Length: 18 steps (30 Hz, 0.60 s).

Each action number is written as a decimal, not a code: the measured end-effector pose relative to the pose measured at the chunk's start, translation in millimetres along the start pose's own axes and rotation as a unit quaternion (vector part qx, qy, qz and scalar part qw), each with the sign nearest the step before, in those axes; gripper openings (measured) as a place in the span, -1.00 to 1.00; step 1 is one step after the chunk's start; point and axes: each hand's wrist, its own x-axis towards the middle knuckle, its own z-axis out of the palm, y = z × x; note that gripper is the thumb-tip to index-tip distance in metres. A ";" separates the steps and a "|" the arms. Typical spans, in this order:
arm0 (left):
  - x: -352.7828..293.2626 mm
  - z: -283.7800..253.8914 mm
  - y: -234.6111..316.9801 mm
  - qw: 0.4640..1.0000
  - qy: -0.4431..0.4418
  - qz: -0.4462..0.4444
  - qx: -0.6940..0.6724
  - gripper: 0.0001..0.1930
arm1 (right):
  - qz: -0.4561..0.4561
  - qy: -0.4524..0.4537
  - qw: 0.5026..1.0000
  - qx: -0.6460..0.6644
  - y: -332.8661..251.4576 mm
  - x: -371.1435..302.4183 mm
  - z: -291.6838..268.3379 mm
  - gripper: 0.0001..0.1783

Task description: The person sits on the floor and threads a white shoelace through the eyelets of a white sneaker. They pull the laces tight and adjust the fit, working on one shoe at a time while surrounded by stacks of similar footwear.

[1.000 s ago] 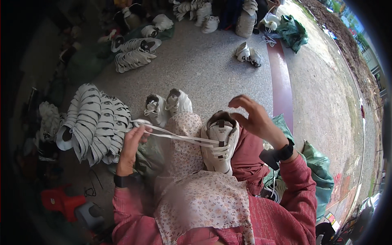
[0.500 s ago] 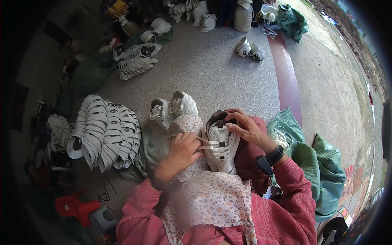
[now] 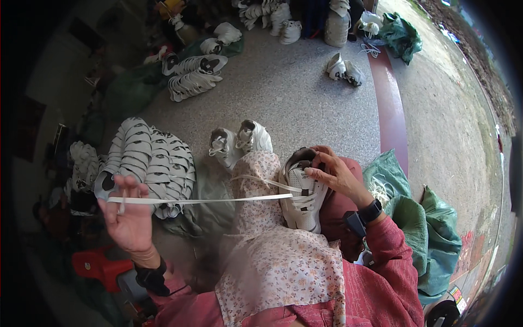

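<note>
The left hand (image 3: 131, 220), blurred, has a white lace (image 3: 218, 201) caught across its fingers, stretched straight to the shoe (image 3: 298, 215), which rests on the lap along the right edge of the flowered apron (image 3: 283, 267), toe toward the wearer. The right hand (image 3: 327, 169) pinches the opening's edge between thumb and fingers; two laced sneakers (image 3: 255, 136) stand on the floor (image 3: 294, 103) by the apron's far edge.
</note>
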 end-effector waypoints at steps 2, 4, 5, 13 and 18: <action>-2.4 11.4 15.9 0.998 0.026 0.054 -0.014 -0.54 | -0.012 -0.012 1.000 -0.015 4.7 2.7 2.6 -0.45; -1.2 19.2 26.2 0.995 0.016 0.090 -0.049 -0.53 | -0.031 -0.014 0.998 -0.048 5.7 2.7 3.4 -0.42; 1.8 21.7 29.4 0.992 -0.008 0.098 -0.075 -0.54 | -0.043 -0.011 0.996 -0.072 5.8 1.8 4.7 -0.41; 34.1 72.6 -132.6 0.919 -0.177 -0.098 0.338 -0.75 | -0.036 0.069 0.994 -0.075 28.2 5.6 25.8 -0.46; 30.2 39.4 -257.4 0.769 -0.231 -0.010 0.595 -0.81 | -0.063 0.093 0.990 -0.081 27.3 -1.0 28.4 -0.55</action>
